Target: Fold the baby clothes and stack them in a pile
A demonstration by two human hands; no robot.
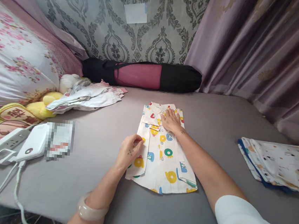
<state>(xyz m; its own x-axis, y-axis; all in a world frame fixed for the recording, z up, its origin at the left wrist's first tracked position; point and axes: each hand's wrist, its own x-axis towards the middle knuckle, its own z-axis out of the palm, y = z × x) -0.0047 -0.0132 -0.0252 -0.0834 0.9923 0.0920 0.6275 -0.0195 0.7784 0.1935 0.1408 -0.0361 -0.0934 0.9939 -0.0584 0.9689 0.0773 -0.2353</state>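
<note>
A small white shirt [159,173] printed with colourful letters and shapes lies on the grey bed sheet. Its sides and sleeves are folded inward, and the collar points away from me. My left hand [129,151] is closed in a pinch at the shirt's left side, by the folded sleeve; the fingertips are partly hidden. My right hand [171,121] lies flat on the upper part of the shirt near the collar, fingers stretched out.
Folded patterned clothes [279,163] lie at the right. On the left are a pile of clothes [90,97], plush toys [40,106], a power strip [3,147] and a white power bank [34,141] with cables. A black and pink rolled bag [139,75] lies against the wall.
</note>
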